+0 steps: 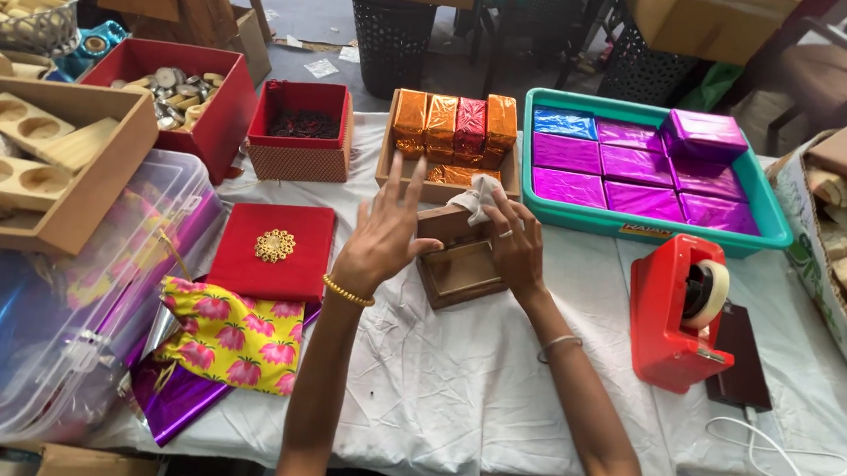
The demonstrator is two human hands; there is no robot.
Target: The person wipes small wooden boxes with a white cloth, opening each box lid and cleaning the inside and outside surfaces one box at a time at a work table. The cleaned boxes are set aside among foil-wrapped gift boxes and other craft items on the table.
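Bracing a small wooden box at table centre, my left hand rests flat against it, fingers spread wide. My right hand, fingers pinched, presses a white cloth onto its top. A red tape dispenser sits at three o'clock.

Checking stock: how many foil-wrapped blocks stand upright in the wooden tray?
4: three orange and one red, side by side in the wooden tray. More orange foil lies beneath, so some may be hidden.

Both hands reach forward, left fingers spread, right curled.
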